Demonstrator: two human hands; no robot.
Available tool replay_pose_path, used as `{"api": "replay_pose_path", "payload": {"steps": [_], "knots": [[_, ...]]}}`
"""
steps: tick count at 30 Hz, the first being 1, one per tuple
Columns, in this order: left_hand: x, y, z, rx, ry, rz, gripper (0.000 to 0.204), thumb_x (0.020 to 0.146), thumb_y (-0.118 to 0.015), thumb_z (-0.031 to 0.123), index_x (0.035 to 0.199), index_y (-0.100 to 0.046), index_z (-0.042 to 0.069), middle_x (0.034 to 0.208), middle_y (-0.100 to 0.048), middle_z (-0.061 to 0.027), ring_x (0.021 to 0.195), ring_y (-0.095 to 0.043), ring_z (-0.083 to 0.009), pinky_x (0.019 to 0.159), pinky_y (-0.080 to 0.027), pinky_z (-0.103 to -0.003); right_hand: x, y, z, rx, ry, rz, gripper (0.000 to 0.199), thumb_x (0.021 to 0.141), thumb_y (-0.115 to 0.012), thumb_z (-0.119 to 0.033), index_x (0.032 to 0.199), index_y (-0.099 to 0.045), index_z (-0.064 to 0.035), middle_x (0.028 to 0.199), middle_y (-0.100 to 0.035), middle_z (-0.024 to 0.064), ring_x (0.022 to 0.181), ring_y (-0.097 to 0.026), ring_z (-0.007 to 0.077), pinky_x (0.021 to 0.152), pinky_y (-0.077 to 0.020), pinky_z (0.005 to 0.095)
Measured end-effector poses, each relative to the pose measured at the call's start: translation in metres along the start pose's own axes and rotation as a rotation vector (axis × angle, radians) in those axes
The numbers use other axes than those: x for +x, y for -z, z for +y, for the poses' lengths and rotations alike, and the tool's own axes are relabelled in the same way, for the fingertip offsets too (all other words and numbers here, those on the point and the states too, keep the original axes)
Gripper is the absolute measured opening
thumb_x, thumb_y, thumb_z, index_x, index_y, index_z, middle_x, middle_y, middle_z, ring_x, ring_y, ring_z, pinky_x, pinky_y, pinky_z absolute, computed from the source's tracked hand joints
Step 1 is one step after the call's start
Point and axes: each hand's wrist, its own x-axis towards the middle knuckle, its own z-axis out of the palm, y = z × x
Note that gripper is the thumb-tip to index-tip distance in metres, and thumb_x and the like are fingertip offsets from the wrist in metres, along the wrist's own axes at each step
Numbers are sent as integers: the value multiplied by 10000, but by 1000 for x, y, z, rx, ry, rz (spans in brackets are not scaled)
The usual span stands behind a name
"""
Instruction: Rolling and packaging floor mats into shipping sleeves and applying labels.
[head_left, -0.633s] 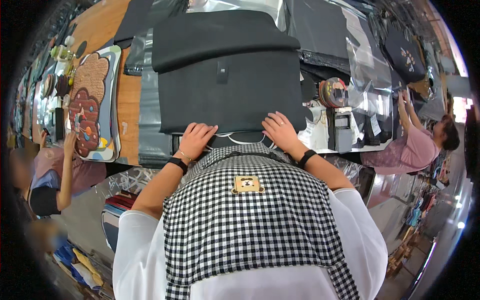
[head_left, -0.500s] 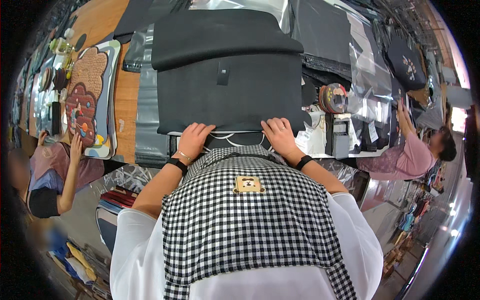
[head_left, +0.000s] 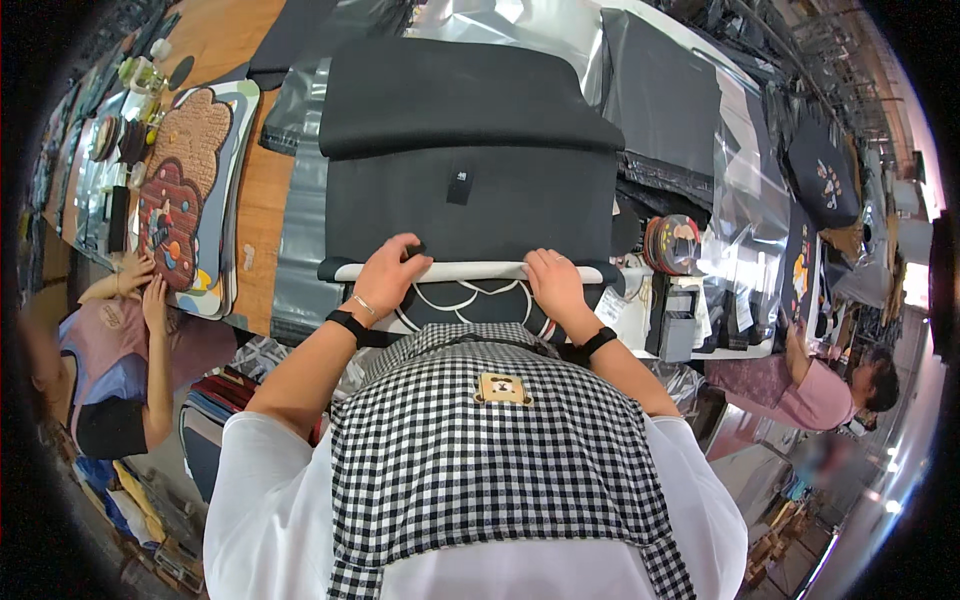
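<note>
A large black mat (head_left: 400, 205) lies in front of me, its plain dark side up, with a small black tag (head_left: 459, 185) on it. Its far part is folded over in a thick bend. The near edge is turned up into a white roll (head_left: 470, 271), and a dark face with white curved lines hangs below it. My left hand (head_left: 388, 275) is closed on the left part of this rolled edge, thumb and fingers bent. My right hand (head_left: 556, 283) grips the same edge further right, fingers over the top.
Grey plastic bags (head_left: 300, 215) lie under and left of the mat. A stack of shaped, patterned mats (head_left: 205, 130) stands left, beside a co-worker's hands (head_left: 148, 280). Right are round coasters (head_left: 672, 243), a grey box (head_left: 680, 318), clear film and another co-worker (head_left: 800, 385).
The near edge of the mat has been turned up into a white roll, with more of the patterned face showing. My left fingers have curled over it. The view has shifted slightly.
</note>
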Motion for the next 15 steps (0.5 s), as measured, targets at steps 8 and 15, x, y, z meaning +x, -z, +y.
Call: {"api": "replay_pose_path", "payload": {"steps": [8,15], "knots": [[19,-6,-16,363,-234,-98,379,961,-731,275,1283,-682,82,1175,-660,-79,1087,-639,-276,927,-513,-396,44,11,12,-161,104,153,170,938,-714,-186,1072,-646,-107,1099,-606,132,1067,-621,318,900,-476,459],[56,24,-16,60,48,-116,225,938,-737,218,1134,-658,142,1202,-650,-84,1131,-641,-288,955,-504,-431,33,-8,6,-148,184,210,278,887,-775,-255,1062,-654,-76,1046,-588,126,1016,-595,318,878,-453,456]]}}
